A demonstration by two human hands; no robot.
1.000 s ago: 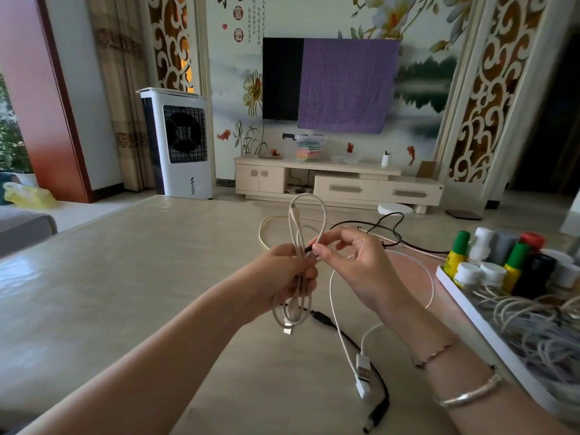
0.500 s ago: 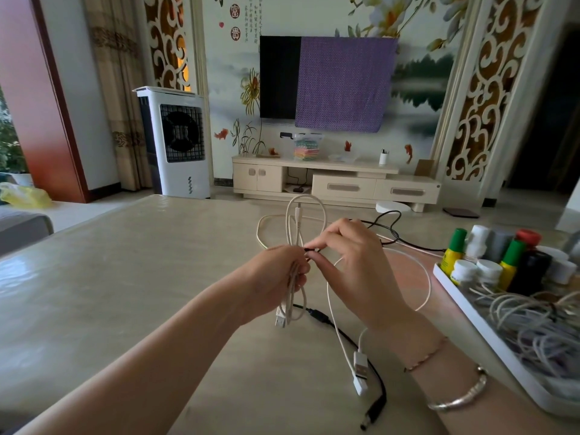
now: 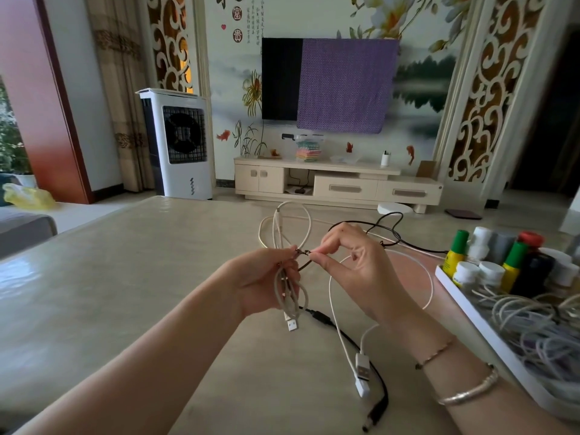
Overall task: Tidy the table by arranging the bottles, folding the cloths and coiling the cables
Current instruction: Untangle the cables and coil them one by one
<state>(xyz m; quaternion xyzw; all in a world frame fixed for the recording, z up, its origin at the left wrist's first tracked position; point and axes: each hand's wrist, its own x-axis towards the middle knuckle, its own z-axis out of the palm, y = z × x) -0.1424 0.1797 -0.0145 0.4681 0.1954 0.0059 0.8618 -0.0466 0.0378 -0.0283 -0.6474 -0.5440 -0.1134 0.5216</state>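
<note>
Two hands meet above the tabletop (image 3: 131, 277): my left hand (image 3: 266, 277) has its grip closed round a looped beige USB cable (image 3: 293, 246), whose loop stands up above my fist while its plug hangs just below. My right hand (image 3: 354, 265) pinches a thin dark twist tie (image 3: 306, 257) between thumb and forefinger, right beside the left fingertips; whether the tie already goes round the bundle I cannot tell.

Several loose leads lie beneath and behind my hands. A white USB cable (image 3: 361, 372) curves round under my right wrist, its plug lying near the front edge. A black cable (image 3: 345, 337) runs along the tabletop beside it and ends in a barrel plug close to the bottom of the view; more black lead curls behind my right hand, toward the far edge. These crossed leads crowd the space directly under the bundle.

At the right stands a white tray (image 3: 470, 306). Its far end holds a cluster of bottles (image 3: 514, 262): yellow ones with green caps, small white-capped jars, a dark one and a red-capped one, all upright and touching. The nearer part holds a tangled heap of pale cables (image 3: 539, 324).

Beyond the tabletop stand an air cooler (image 3: 179, 142) and a low TV cabinet (image 3: 339, 183), with a purple cloth (image 3: 345, 86) draped over part of the television.
</note>
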